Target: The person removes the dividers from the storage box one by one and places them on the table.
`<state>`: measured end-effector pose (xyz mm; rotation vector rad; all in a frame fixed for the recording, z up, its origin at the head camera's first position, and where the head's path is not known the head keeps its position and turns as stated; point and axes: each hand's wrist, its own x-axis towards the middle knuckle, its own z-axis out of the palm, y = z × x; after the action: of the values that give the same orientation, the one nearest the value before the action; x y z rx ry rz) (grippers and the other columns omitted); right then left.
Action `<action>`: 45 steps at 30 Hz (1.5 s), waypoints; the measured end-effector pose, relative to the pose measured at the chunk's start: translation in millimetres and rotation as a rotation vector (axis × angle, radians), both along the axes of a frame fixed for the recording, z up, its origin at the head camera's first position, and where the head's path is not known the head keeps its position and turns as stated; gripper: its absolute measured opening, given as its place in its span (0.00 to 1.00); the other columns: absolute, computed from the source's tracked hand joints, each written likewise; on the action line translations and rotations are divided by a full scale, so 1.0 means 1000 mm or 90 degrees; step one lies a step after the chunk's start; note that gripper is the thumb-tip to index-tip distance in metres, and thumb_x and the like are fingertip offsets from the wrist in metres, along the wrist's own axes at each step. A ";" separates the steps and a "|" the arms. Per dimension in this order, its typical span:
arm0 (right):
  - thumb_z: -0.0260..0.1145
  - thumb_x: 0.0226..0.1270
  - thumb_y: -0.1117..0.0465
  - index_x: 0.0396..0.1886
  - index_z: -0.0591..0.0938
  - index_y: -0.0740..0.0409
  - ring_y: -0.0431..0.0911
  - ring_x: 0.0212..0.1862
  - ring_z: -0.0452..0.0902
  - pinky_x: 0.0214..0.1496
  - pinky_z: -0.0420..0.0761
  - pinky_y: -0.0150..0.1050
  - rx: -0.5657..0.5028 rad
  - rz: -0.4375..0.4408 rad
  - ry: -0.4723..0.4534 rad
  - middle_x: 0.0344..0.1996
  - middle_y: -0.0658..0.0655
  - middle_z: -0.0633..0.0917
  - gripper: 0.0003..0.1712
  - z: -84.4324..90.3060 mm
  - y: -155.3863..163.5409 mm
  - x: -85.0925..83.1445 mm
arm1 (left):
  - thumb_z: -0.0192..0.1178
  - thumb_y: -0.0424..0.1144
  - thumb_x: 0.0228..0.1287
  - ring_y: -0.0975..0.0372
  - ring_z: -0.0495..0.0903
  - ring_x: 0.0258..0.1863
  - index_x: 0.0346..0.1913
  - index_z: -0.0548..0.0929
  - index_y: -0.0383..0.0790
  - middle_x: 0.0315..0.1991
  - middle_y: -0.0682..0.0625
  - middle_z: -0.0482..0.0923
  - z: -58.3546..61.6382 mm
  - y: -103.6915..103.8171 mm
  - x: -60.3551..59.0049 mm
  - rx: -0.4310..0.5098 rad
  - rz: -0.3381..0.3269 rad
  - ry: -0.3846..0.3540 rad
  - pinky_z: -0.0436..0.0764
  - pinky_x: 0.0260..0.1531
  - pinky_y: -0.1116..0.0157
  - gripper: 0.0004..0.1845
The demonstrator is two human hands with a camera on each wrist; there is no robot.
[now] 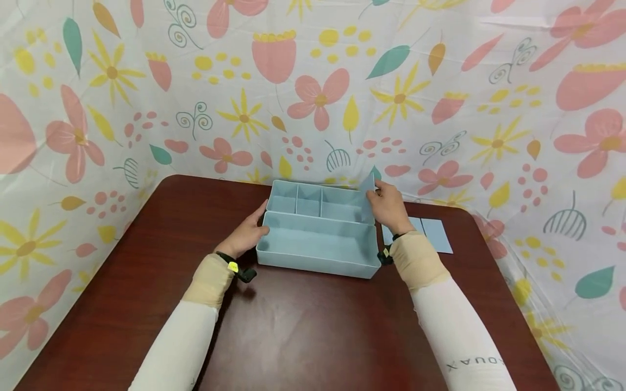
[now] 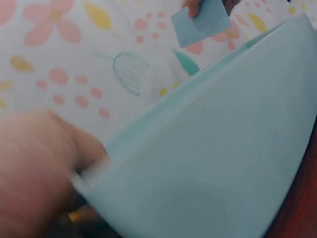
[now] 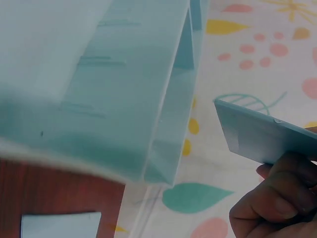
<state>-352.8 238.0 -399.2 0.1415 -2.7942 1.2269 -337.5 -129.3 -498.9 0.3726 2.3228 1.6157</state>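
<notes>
A light blue divided storage box (image 1: 318, 264) lies lengthwise on the table. Its front compartment is long and undivided, while two thin dividers (image 1: 296, 199) split the back row. At the box's left end, my left hand (image 1: 244, 234) grips the wall, thumb at the rim; the left wrist view shows this hand (image 2: 39, 168) blurred. My right hand (image 1: 388, 206) pinches a flat, light blue divider panel (image 1: 368, 196), held upright over the right end of the back row. In the right wrist view the panel (image 3: 262, 131) stands apart from the box's wall (image 3: 114, 89).
Two more flat blue panels (image 1: 437, 235) lie on the dark red-brown table (image 1: 293, 336), right of the box and partly behind my right wrist. A flower-patterned cloth (image 1: 303, 65) hangs close behind the box and along the table's sides.
</notes>
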 end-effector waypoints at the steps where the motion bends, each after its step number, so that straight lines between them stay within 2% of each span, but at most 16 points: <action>1: 0.48 0.82 0.57 0.81 0.62 0.65 0.42 0.12 0.55 0.16 0.63 0.39 -0.002 -0.002 -0.002 0.12 0.49 0.66 0.32 0.001 0.003 0.002 | 0.45 0.32 0.74 0.50 0.52 0.81 0.85 0.33 0.55 0.86 0.49 0.33 0.006 0.001 0.001 -0.033 -0.007 -0.003 0.60 0.70 0.47 0.45; 3: 0.48 0.82 0.57 0.81 0.63 0.63 0.42 0.12 0.56 0.16 0.63 0.39 -0.002 -0.004 -0.008 0.13 0.49 0.67 0.32 0.003 0.008 0.006 | 0.44 0.31 0.74 0.45 0.59 0.78 0.84 0.29 0.55 0.86 0.48 0.31 0.015 0.004 0.002 -0.095 -0.017 -0.008 0.62 0.71 0.46 0.47; 4: 0.48 0.82 0.57 0.80 0.64 0.63 0.42 0.13 0.56 0.17 0.63 0.39 0.001 -0.005 -0.009 0.13 0.50 0.68 0.32 0.003 0.011 0.007 | 0.43 0.30 0.74 0.47 0.47 0.83 0.84 0.27 0.54 0.86 0.48 0.30 0.019 0.007 0.003 -0.123 -0.017 -0.010 0.60 0.72 0.47 0.47; 5: 0.49 0.82 0.57 0.80 0.64 0.63 0.42 0.13 0.56 0.17 0.63 0.39 0.004 -0.008 -0.010 0.14 0.50 0.69 0.32 0.003 0.013 0.009 | 0.42 0.30 0.73 0.46 0.49 0.83 0.84 0.25 0.53 0.86 0.47 0.30 0.022 0.011 0.004 -0.156 -0.019 -0.003 0.62 0.71 0.48 0.48; 7: 0.49 0.82 0.57 0.79 0.67 0.62 0.42 0.14 0.57 0.18 0.64 0.39 0.010 -0.015 -0.009 0.15 0.50 0.70 0.31 0.003 0.019 0.013 | 0.41 0.29 0.72 0.43 0.54 0.81 0.83 0.23 0.50 0.86 0.43 0.31 0.026 0.019 0.006 -0.221 -0.019 0.012 0.67 0.63 0.50 0.48; 9: 0.49 0.81 0.57 0.77 0.69 0.63 0.42 0.15 0.59 0.18 0.64 0.40 0.018 -0.017 -0.004 0.16 0.51 0.72 0.30 0.002 0.024 0.017 | 0.41 0.29 0.71 0.40 0.66 0.73 0.83 0.22 0.48 0.86 0.39 0.33 0.027 0.027 0.009 -0.273 -0.014 0.028 0.70 0.58 0.50 0.48; 12: 0.50 0.81 0.57 0.75 0.73 0.62 0.44 0.16 0.62 0.20 0.65 0.40 0.024 -0.019 0.005 0.19 0.59 0.78 0.28 0.000 0.033 0.025 | 0.42 0.31 0.72 0.39 0.72 0.67 0.83 0.24 0.46 0.84 0.35 0.40 0.026 0.035 0.012 -0.329 0.007 0.046 0.72 0.61 0.51 0.48; 14: 0.49 0.81 0.57 0.75 0.72 0.63 0.46 0.18 0.68 0.22 0.68 0.40 0.029 -0.020 0.007 0.26 0.65 0.84 0.28 0.000 0.039 0.030 | 0.43 0.32 0.71 0.39 0.73 0.66 0.84 0.26 0.45 0.83 0.35 0.45 0.025 0.038 0.014 -0.342 0.022 0.056 0.72 0.65 0.49 0.48; 18: 0.49 0.82 0.56 0.75 0.71 0.65 0.55 0.32 0.83 0.29 0.74 0.39 0.044 -0.030 0.005 0.43 0.71 0.89 0.29 0.004 0.051 0.040 | 0.44 0.33 0.71 0.39 0.63 0.75 0.84 0.29 0.45 0.82 0.35 0.50 0.024 0.040 0.014 -0.353 0.042 0.072 0.70 0.69 0.47 0.47; 22: 0.47 0.83 0.55 0.76 0.71 0.65 0.57 0.43 0.85 0.36 0.75 0.40 0.062 -0.035 -0.004 0.50 0.71 0.88 0.30 0.010 0.063 0.049 | 0.44 0.34 0.72 0.39 0.59 0.77 0.84 0.28 0.46 0.83 0.36 0.49 0.025 0.040 0.013 -0.368 0.044 0.070 0.71 0.68 0.46 0.47; 26: 0.46 0.84 0.52 0.78 0.67 0.64 0.57 0.36 0.80 0.31 0.73 0.41 0.064 -0.037 -0.020 0.51 0.71 0.87 0.31 0.014 0.075 0.058 | 0.45 0.37 0.74 0.39 0.60 0.77 0.82 0.20 0.49 0.83 0.37 0.47 0.028 0.042 0.013 -0.395 0.037 0.050 0.73 0.63 0.46 0.50; 29: 0.46 0.84 0.51 0.79 0.66 0.63 0.59 0.37 0.81 0.32 0.75 0.43 0.069 -0.038 -0.023 0.53 0.72 0.86 0.32 0.015 0.081 0.065 | 0.47 0.38 0.75 0.39 0.63 0.75 0.81 0.18 0.49 0.83 0.36 0.48 0.031 0.044 0.015 -0.424 0.035 0.044 0.75 0.58 0.48 0.51; 33: 0.46 0.84 0.50 0.80 0.65 0.63 0.66 0.53 0.84 0.47 0.82 0.53 0.077 -0.043 -0.028 0.58 0.74 0.83 0.34 0.013 0.091 0.071 | 0.47 0.39 0.73 0.43 0.81 0.51 0.82 0.20 0.45 0.82 0.34 0.51 0.034 0.047 0.016 -0.456 0.026 0.045 0.79 0.40 0.54 0.51; 35: 0.46 0.84 0.50 0.81 0.64 0.63 0.68 0.56 0.83 0.53 0.82 0.59 0.082 -0.046 -0.032 0.59 0.75 0.83 0.34 0.012 0.096 0.072 | 0.47 0.39 0.73 0.48 0.81 0.33 0.82 0.20 0.44 0.81 0.34 0.52 0.034 0.047 0.015 -0.465 0.021 0.040 0.76 0.29 0.58 0.51; 37: 0.46 0.84 0.50 0.81 0.63 0.62 0.68 0.56 0.83 0.54 0.82 0.60 0.089 -0.048 -0.033 0.59 0.75 0.83 0.34 0.011 0.101 0.073 | 0.47 0.38 0.73 0.52 0.76 0.23 0.82 0.20 0.44 0.81 0.33 0.52 0.034 0.047 0.015 -0.464 0.018 0.035 0.73 0.23 0.60 0.51; 45: 0.51 0.82 0.49 0.75 0.72 0.63 0.58 0.45 0.84 0.42 0.78 0.43 0.143 -0.064 -0.023 0.51 0.70 0.87 0.32 0.008 0.118 0.076 | 0.46 0.38 0.72 0.52 0.76 0.24 0.83 0.23 0.44 0.80 0.34 0.56 0.034 0.044 0.016 -0.454 0.034 0.046 0.73 0.25 0.60 0.50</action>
<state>-277.0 356.2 -391.4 -0.0062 -2.9233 0.9019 -321.7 -85.7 -465.0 0.2018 2.7738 0.7026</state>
